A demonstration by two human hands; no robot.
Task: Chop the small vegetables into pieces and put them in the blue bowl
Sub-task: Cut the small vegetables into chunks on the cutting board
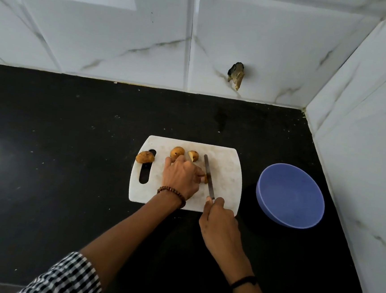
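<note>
Sleeve (66, 275) cropped; left hand (180, 178) half-hides piece (205, 179).

A black speckled bench (69, 159) meets white marble-veined wall tiles (104, 33) — one tile has a ragged broken hole (235, 75).

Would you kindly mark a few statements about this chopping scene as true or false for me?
1. The right hand grips the knife. True.
2. The blue bowl already holds chopped pieces. False: it looks empty.
3. The bowl sits to the left of the cutting board. False: it sits to the board's right, on the dark counter.
4. The left hand holds a potato piece beside the blade. True.
5. A whole potato lies over the board's handle slot. True.
</note>
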